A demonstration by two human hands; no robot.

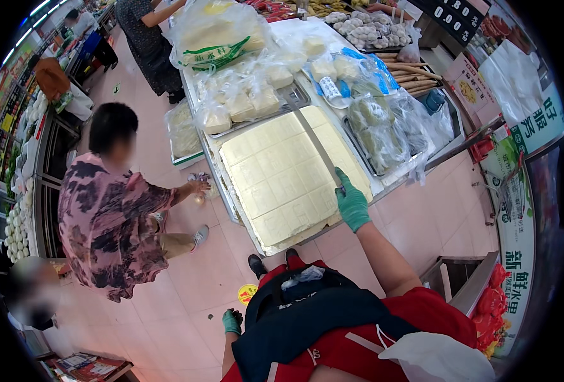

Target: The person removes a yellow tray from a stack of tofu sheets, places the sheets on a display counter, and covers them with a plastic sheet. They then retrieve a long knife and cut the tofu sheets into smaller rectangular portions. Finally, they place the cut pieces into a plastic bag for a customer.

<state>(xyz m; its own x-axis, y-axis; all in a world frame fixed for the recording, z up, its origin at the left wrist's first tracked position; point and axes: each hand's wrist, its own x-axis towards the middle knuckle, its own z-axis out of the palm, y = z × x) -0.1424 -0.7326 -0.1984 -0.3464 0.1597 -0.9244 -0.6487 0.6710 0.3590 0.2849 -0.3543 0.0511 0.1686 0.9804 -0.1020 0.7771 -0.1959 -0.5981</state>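
Observation:
A large slab of tofu (282, 172), scored into squares, lies on the near end of the market table. My right hand (352, 200), in a green glove, is closed around the near end of a long flat metal blade (316, 139). The blade lies over the slab's right part, its far end by a metal tray (297, 94). Low at my left side hangs my left hand (232, 321), in a green glove with dark fingertips; whether it holds anything cannot be told. Bagged tofu blocks (243, 102) sit beyond the slab.
A person in a pink patterned shirt (110, 210) stands left of the table, one hand near its edge. A tray of bagged dark green food (375, 124) lies right of the slab. Behind are garlic bulbs (365, 31) and long brown roots (410, 74). A white box (184, 131) adjoins the left side.

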